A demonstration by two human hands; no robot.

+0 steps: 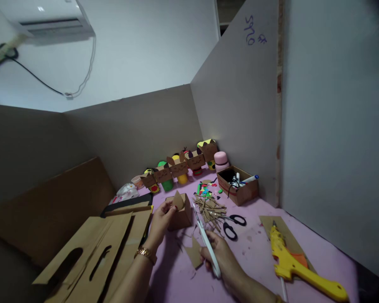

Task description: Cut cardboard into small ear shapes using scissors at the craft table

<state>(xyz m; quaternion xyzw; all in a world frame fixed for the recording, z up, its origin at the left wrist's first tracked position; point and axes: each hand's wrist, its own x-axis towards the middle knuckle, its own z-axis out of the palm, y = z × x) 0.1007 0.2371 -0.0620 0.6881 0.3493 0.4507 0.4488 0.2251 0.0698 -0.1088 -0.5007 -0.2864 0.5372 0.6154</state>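
My left hand (165, 213) pinches a small pointed cardboard piece (178, 201) between thumb and fingers. That piece is held at the upper side of a small brown cardboard box (180, 219); whether it is attached there I cannot tell. My right hand (219, 252) is closed around a white-handled utility knife (207, 245), its thin metal blade pointing away toward the box. Beneath the knife and my right fingers lies a cut cardboard scrap (195, 251). Narrow cardboard strips (211, 209) are heaped beyond, beside black-handled scissors (230, 226).
A yellow glue gun (292, 265) rests on cardboard at the right. An open box (240, 191) holds markers. Decorated cups with cardboard faces (178, 168) line the back, near a pink container (221, 161). Colourful bits (205, 190) lie mid-table. Large cardboard sheets (104, 244) cover the left.
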